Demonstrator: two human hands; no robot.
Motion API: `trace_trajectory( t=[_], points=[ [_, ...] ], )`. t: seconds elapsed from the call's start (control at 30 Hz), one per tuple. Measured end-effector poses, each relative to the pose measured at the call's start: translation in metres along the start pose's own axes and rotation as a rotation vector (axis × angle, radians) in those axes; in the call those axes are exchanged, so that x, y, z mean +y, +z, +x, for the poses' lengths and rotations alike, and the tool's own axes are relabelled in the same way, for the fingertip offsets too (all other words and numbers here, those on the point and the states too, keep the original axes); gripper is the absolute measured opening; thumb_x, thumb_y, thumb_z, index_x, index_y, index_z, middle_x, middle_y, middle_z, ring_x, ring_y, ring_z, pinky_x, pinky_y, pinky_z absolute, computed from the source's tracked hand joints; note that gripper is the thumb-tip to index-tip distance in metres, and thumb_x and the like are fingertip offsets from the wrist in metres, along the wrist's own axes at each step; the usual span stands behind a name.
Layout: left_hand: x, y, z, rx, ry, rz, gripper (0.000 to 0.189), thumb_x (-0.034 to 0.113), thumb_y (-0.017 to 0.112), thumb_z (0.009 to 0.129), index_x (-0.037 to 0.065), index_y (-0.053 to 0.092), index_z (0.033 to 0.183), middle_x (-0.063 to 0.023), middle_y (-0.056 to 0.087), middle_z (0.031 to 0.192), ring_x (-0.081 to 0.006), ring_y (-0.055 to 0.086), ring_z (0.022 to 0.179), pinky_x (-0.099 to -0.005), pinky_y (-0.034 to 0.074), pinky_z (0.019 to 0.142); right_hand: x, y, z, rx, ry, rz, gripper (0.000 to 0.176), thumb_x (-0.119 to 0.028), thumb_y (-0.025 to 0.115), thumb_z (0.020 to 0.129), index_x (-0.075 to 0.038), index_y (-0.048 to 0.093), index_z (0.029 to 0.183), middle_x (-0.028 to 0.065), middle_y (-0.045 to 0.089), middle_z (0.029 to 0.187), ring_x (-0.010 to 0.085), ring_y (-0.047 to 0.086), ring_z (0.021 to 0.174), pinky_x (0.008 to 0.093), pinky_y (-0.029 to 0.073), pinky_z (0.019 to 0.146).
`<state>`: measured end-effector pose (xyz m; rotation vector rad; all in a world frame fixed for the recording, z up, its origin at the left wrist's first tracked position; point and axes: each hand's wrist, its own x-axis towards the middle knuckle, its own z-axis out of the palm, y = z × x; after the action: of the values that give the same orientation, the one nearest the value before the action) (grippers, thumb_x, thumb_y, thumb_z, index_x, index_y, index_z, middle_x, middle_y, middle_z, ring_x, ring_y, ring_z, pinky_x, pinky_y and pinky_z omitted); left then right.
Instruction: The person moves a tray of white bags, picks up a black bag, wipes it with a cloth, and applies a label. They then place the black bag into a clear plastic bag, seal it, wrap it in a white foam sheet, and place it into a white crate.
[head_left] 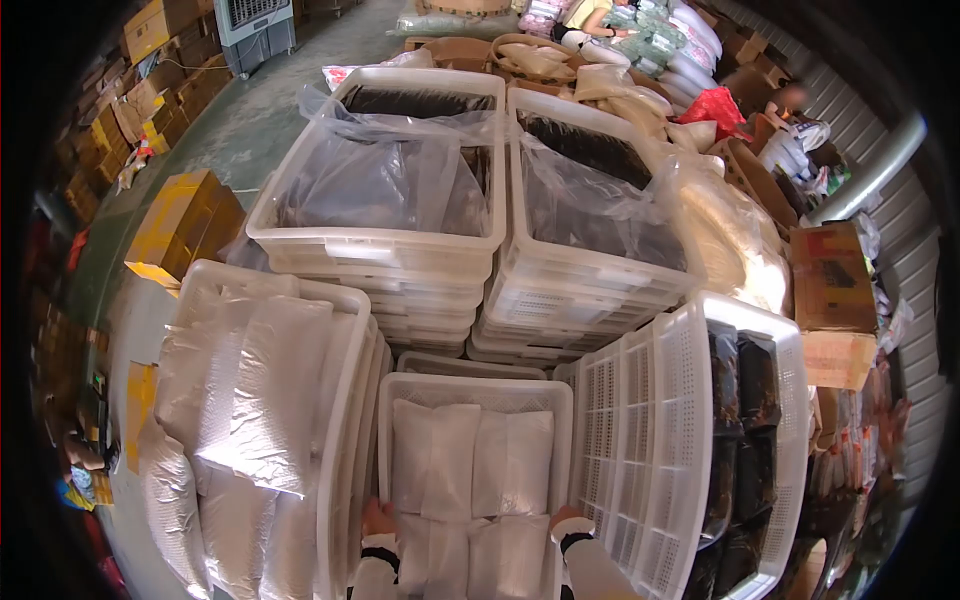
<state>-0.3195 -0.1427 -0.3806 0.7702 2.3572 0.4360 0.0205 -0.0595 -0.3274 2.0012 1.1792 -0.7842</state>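
Note:
In the head view a white plastic crate (476, 383) lies low in the middle, holding several pale, pillow-shaped bags (433, 455). My left hand (378, 519) is closed on its left rim. On the opposite rim my right hand (566, 520) is closed too, its fingers partly hidden. Both wrists have dark bands. Left of this crate is a stack of white crates, its top crate (345, 300) heaped with shiny whitish bags (270, 390). At right, a white slatted crate (640, 440) holds dark, clear-wrapped packs (757, 385).
Two tall stacks of white crates (370, 245) (600, 262) stand ahead, topped with clear plastic sheeting. Cardboard boxes (185, 225) (832, 280) flank both sides. An air cooler (255, 35) stands far left. People sit among sacks at the back right, near a metal pole (870, 175).

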Motion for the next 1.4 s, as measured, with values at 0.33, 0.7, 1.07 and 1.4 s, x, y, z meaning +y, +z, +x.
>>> trace_trajectory(
  t=[0.33, 0.7, 1.07, 1.4],
  points=[
    [-0.005, 0.02, 0.039, -0.141, 0.018, 0.182, 0.023, 0.016, 0.057, 0.085, -0.005, 0.056, 0.096, -0.0231, 0.061, 0.095, -0.0388, 0.059, 0.09, -0.0416, 0.047, 0.078, -0.015, 0.041, 0.049, -0.009, -0.048, 0.06, 0.032, -0.028, 0.051, 0.084, -0.003, 0.065, 0.098, 0.0222, 0.062, 0.104, 0.0365, 0.059, 0.1, 0.0453, 0.049, 0.083],
    [0.0, 0.062, 0.091, -0.046, 0.03, 0.133, 0.024, 0.01, 0.055, 0.086, -0.007, 0.052, 0.101, -0.0256, 0.059, 0.096, -0.0402, 0.058, 0.091, -0.0421, 0.047, 0.078, -0.041, 0.028, 0.091, -0.039, -0.032, 0.122, 0.024, -0.019, 0.053, 0.082, -0.002, 0.066, 0.093, 0.0204, 0.063, 0.101, 0.0366, 0.062, 0.094, 0.0427, 0.052, 0.077],
    [-0.006, 0.07, 0.089, -0.026, 0.113, 0.059, 0.041, 0.009, 0.059, 0.078, -0.005, 0.045, 0.115, -0.0264, 0.053, 0.108, -0.0417, 0.05, 0.103, -0.0451, 0.042, 0.088, -0.039, 0.031, 0.1, 0.197, -0.193, 0.093, 0.028, -0.024, 0.053, 0.084, 0.002, 0.061, 0.091, 0.0243, 0.063, 0.092, 0.0396, 0.061, 0.089, 0.046, 0.05, 0.077],
    [-0.124, 0.06, -0.095, 0.052, -0.173, 0.189, 0.08, 0.025, 0.07, 0.074, -0.006, 0.025, 0.132, -0.028, 0.032, 0.133, -0.0407, 0.039, 0.118, -0.0446, 0.034, 0.098, 0.013, 0.142, 0.003, 0.084, -0.023, 0.148, 0.047, -0.028, 0.054, 0.081, 0.003, 0.048, 0.115, 0.0297, 0.054, 0.111, 0.0442, 0.053, 0.103, 0.0482, 0.042, 0.089]
  ],
)
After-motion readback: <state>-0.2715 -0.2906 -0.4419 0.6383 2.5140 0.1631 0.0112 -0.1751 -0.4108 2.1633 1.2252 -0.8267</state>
